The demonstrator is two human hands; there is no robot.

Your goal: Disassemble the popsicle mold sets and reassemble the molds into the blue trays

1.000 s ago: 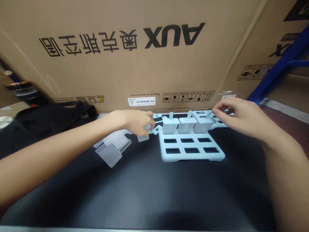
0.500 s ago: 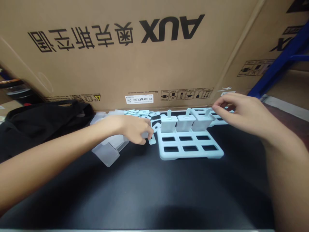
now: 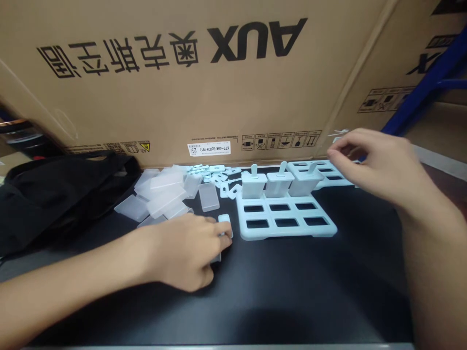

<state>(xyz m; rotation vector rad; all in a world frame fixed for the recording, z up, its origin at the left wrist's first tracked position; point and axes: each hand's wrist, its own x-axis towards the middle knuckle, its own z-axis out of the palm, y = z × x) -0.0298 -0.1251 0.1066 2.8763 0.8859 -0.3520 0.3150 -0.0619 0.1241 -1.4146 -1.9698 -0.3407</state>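
My left hand [image 3: 189,248] is closed low over the black table, in front of the pile of translucent popsicle mold cups [image 3: 166,192]. It grips a light-blue popsicle stick lid [image 3: 225,221], and the edge of a translucent cup shows under its fingers; the rest is hidden by the hand. To its right stands a light-blue popsicle mold rack [image 3: 288,236], whose back row carries three cups with stick lids [image 3: 254,180]; its two front rows have bare openings. My right hand [image 3: 375,165] hovers over a second rack [image 3: 335,177], thumb and forefinger together with nothing visible between them.
Loose light-blue stick lids [image 3: 215,170] lie heaped at the back beside the cups. A black cloth bag [image 3: 65,194] is at the left. A large cardboard box [image 3: 175,102] walls off the table's far side, and a blue metal frame [image 3: 419,87] rises at the right.
My left hand has moved from the lid heap down and toward me, bringing a stick lid and a cup along, uncovering the pile. My right hand has shifted slightly up and right.
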